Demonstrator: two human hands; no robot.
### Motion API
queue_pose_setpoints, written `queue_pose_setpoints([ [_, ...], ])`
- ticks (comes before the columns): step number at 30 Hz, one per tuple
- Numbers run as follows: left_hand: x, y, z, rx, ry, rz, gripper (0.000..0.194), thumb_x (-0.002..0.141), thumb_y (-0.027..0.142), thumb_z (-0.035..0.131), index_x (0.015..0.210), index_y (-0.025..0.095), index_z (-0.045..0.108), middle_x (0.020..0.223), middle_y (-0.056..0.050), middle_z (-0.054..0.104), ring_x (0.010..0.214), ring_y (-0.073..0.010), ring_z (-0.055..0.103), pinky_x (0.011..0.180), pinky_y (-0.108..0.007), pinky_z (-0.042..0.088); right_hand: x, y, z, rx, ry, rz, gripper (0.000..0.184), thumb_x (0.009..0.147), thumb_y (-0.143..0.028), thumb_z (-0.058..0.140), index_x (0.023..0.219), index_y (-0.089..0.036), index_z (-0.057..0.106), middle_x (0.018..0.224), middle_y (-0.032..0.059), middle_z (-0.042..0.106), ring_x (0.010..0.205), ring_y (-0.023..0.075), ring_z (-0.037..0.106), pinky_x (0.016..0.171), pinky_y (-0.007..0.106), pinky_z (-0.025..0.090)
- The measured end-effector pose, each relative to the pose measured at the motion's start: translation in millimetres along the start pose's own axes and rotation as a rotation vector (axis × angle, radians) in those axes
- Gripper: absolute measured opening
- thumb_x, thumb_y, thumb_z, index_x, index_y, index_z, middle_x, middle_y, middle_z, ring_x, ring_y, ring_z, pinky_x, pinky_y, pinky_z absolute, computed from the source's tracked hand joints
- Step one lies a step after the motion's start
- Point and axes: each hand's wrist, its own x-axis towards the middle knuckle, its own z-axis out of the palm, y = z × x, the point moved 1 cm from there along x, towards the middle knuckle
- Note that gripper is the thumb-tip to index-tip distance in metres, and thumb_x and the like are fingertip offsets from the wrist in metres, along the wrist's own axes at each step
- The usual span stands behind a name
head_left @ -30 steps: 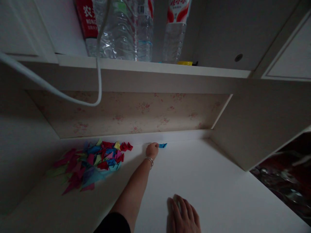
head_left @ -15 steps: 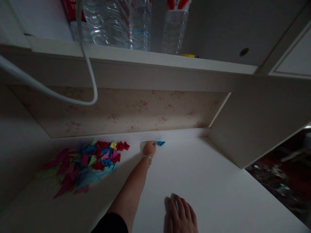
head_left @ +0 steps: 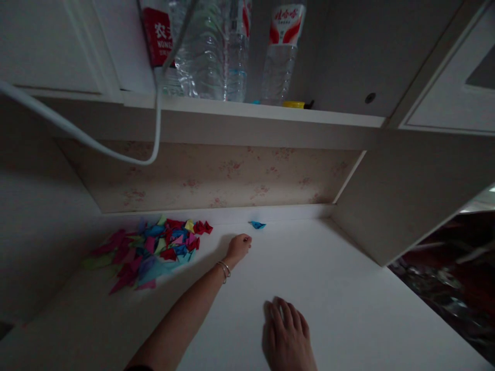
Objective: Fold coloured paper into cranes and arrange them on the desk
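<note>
A small blue folded-paper piece [head_left: 258,225] lies alone on the white surface near the back edge. Just below and left of it is my left hand [head_left: 238,247], apart from it, with the fingers curled in and nothing visible in them; two thin bracelets circle the wrist. My right hand [head_left: 290,330] rests palm down on the white surface, fingers stretched out. To the left lies a heap of folded-paper pieces [head_left: 154,252] in red, pink, blue, green and yellow. Two red pieces [head_left: 203,227] sit at its right end.
Above, a shelf [head_left: 251,111] holds clear plastic bottles [head_left: 276,77] and a yellow item [head_left: 294,104]. A white cable [head_left: 157,129] hangs in front of it. Side panels [head_left: 410,190] close in the white desktop [head_left: 340,288]; a floral back wall [head_left: 232,175] stands behind.
My left hand has let go of the blue paper piece and drawn back toward me. The piece stays by the back edge. My view has tilted up and left; my right hand stays flat.
</note>
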Motion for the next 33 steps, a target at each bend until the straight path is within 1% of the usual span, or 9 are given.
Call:
queue_pose_setpoints([
  [5, -95.5, -2.7, -34.2, -0.024, 0.01, 0.085, 0.021, 0.081, 0.026, 0.052, 0.072, 0.019, 0.07, 0.067, -0.002, 0.069, 0.063, -0.0142, 0.06, 0.061, -0.022, 0.038, -0.1, -6.0, -14.2, 0.003, -0.071, 0.008, 0.038, 0.088, -0.029, 0.044, 0.124, -0.028, 0.055, 0.127, 0.0065, 0.058, 0.117, 0.0279, 0.049, 0.099, 0.048, 0.034],
  [9, -176.8, -10.9, -67.7, -0.074, 0.062, 0.155, 0.026, 0.085, 0.033, 0.049, 0.074, 0.022, 0.07, 0.067, -0.002, 0.068, 0.061, -0.0156, 0.058, 0.061, -0.023, 0.038, -2.5, -7.3, -16.8, -0.004, -0.097, -0.019, 0.038, 0.088, -0.025, 0.044, 0.124, -0.025, 0.055, 0.127, 0.0087, 0.057, 0.118, 0.0276, 0.047, 0.1, 0.047, 0.033],
  [12, -226.9, -28.9, -86.1, -0.094, 0.056, 0.114, 0.029, 0.087, 0.037, 0.047, 0.075, 0.023, 0.069, 0.068, -0.002, 0.066, 0.059, -0.0153, 0.055, 0.061, -0.023, 0.038, -4.2, -6.6, -15.0, 0.005, -0.088, -0.029, 0.038, 0.088, -0.025, 0.044, 0.124, -0.023, 0.056, 0.126, 0.0096, 0.057, 0.118, 0.027, 0.047, 0.1, 0.045, 0.034],
  [15, -260.8, -55.8, -96.1, -0.14, 0.056, -0.03, 0.034, 0.088, 0.044, 0.046, 0.075, 0.021, 0.067, 0.063, -0.001, 0.061, 0.059, -0.0157, 0.054, 0.058, -0.023, 0.038, -5.2, -6.1, -12.3, 0.011, -0.072, -0.047, 0.038, 0.088, -0.027, 0.044, 0.123, -0.023, 0.057, 0.126, 0.0097, 0.057, 0.118, 0.027, 0.048, 0.099, 0.045, 0.035],
  [17, -273.5, -71.5, -99.6, -0.177, 0.107, -0.14, 0.037, 0.087, 0.048, 0.045, 0.076, 0.019, 0.066, 0.059, 0.0, 0.057, 0.057, -0.0157, 0.053, 0.056, -0.023, 0.037, -5.7, -6.0, -11.1, 0.001, -0.067, -0.063, 0.038, 0.088, -0.028, 0.044, 0.123, -0.023, 0.057, 0.126, 0.0095, 0.057, 0.118, 0.0271, 0.048, 0.099, 0.045, 0.035],
  [19, -278.8, -80.8, -100.9, -0.201, 0.163, -0.201, 0.039, 0.087, 0.05, 0.044, 0.077, 0.018, 0.064, 0.059, 0.0, 0.055, 0.057, -0.0153, 0.051, 0.055, -0.023, 0.036, -6.2, -5.7, -10.5, -0.008, -0.059, -0.073, 0.037, 0.089, -0.028, 0.043, 0.122, -0.023, 0.057, 0.126, 0.0089, 0.058, 0.118, 0.0266, 0.048, 0.099, 0.044, 0.036],
  [21, -277.9, -83.5, -100.1, -0.214, 0.171, -0.205, 0.04, 0.087, 0.051, 0.044, 0.078, 0.017, 0.064, 0.06, 0.001, 0.054, 0.058, -0.015, 0.051, 0.056, -0.023, 0.036, -7.1, -4.6, -9.7, -0.01, -0.045, -0.083, 0.036, 0.09, -0.028, 0.041, 0.122, -0.024, 0.057, 0.126, 0.008, 0.058, 0.118, 0.026, 0.049, 0.098, 0.043, 0.037],
  [26, -267.0, -82.9, -96.8, -0.232, 0.096, -0.178, 0.038, 0.086, 0.048, 0.046, 0.077, 0.017, 0.064, 0.061, 0.001, 0.055, 0.06, -0.015, 0.053, 0.058, -0.023, 0.037, -9.8, 1.6, -4.0, -0.008, -0.025, -0.115, 0.037, 0.089, -0.03, 0.042, 0.123, -0.026, 0.055, 0.127, 0.0068, 0.057, 0.118, 0.0262, 0.049, 0.096, 0.042, 0.039],
  [33, -267.8, -89.0, -100.9, -0.308, 0.137, -0.168, 0.038, 0.087, 0.048, 0.047, 0.076, 0.016, 0.063, 0.06, 0.001, 0.051, 0.06, -0.0141, 0.049, 0.057, -0.022, 0.035, -9.8, 4.1, -0.8, -0.016, -0.033, -0.154, 0.039, 0.086, -0.028, 0.044, 0.124, -0.028, 0.055, 0.128, 0.0054, 0.057, 0.117, 0.0274, 0.05, 0.095, 0.043, 0.04],
])
